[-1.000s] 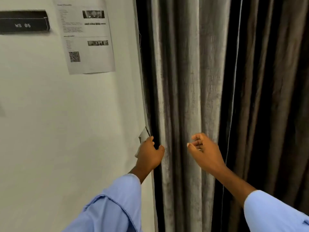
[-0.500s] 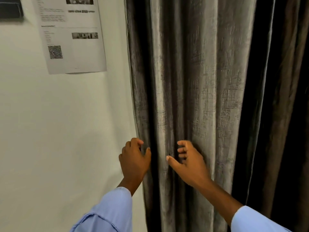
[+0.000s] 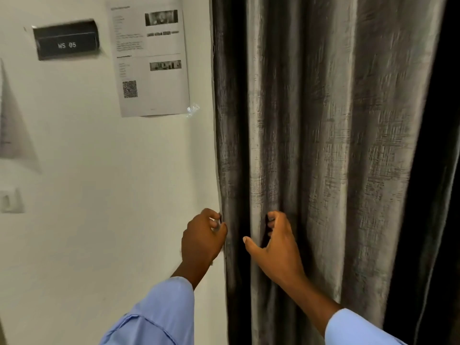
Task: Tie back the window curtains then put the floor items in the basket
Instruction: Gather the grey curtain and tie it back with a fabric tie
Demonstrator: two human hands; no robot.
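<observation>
Gathering looks like the step in hand: the long grey-silver textured fabric curtain hangs in vertical folds right beside the white wall, its left edge running down along the wall corner, & both hands are at that edge, about level w/ each other. Left hand sits at the very hem where cloth meets wall, fingers curled in as if pinching the edge or something small behind it; can't tell which, view's a bit blurred there. Right hand is pressed into a dark fold just beside, fingers hooked into the pleat, thumb stuck out toward the left hand, so prob. bunching fabric between the two. Light-blue sleeves reach up from below. No tie-back band or hook visible, maybe hidden behind the hem. On the wall nearby: a black plaque marked "WS 05", a printed paper sheet w/ a QR code, a white switch further left. Curtain not tied yet; floor items & basket not in view.
</observation>
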